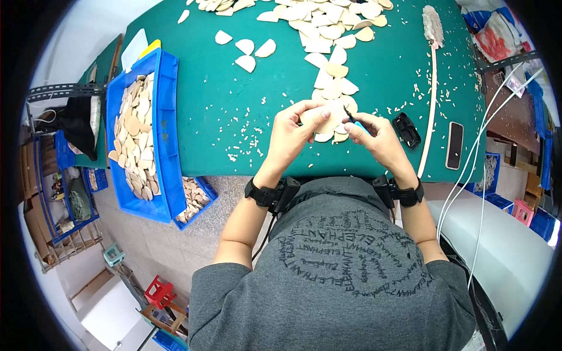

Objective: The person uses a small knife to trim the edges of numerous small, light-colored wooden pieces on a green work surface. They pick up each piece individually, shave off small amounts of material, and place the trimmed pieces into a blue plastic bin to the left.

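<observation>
My left hand (289, 136) is closed on a flat cream piece (314, 121), its thumb lying across the top. In my right hand (380, 142) is a small hand tool (349, 113) with a dark tip and some blue on its handle; its exact kind is hard to make out. The dark tip is beside the held piece. Under and beyond both hands, more flat cream pieces (332, 88) overlap in a line on the green tabletop (222, 93). That line runs back to a larger pile (328, 26) of rounded and half-round pieces.
At the left stands a blue bin (169, 137) full of similar pieces, with a smaller blue bin (206, 202) below. Small pale scraps (246, 140) litter the table. To my right lie a black case (406, 130), a long-handled duster (432, 76), a phone (454, 145) and hanging white cables (481, 126).
</observation>
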A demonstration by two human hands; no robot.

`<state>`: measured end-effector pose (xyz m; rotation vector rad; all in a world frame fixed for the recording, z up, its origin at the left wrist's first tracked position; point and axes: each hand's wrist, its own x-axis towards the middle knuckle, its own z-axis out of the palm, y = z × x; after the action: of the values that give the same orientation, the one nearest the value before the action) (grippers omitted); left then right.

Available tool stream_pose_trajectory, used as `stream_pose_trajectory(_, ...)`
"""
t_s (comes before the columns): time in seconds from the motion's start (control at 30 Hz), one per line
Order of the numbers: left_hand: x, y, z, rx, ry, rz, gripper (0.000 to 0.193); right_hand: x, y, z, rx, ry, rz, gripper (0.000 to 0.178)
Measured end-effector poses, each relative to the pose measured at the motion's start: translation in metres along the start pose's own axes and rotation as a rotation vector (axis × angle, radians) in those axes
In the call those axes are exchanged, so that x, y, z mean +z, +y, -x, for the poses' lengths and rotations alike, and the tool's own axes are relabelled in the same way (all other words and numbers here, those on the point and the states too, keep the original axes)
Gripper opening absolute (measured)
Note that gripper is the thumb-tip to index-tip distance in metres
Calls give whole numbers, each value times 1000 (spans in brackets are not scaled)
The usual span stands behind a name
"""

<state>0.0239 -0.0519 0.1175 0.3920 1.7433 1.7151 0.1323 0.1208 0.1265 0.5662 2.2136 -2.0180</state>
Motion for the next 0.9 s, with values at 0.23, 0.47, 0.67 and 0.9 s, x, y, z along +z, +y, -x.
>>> stream_pose_trajectory(0.23, 0, 8, 8, 65, 88, -170, 25, 6, -1, -2, -22, 30, 105, 38)
stream_pose_trajectory(0.47, -5, 5, 10, 173, 132, -282, 26, 15, -2, -4, -32, 59, 145, 37)
stream_pose_trajectory(0.67, -17, 1, 14, 185, 151, -232, 25, 27, -9, -7, -44, 57, 120, 30)
stream_pose_trajectory(0.9, -81, 6, 31, 127, 419, -138, 21, 27, 5, -16, -61, 130, 78, 21)
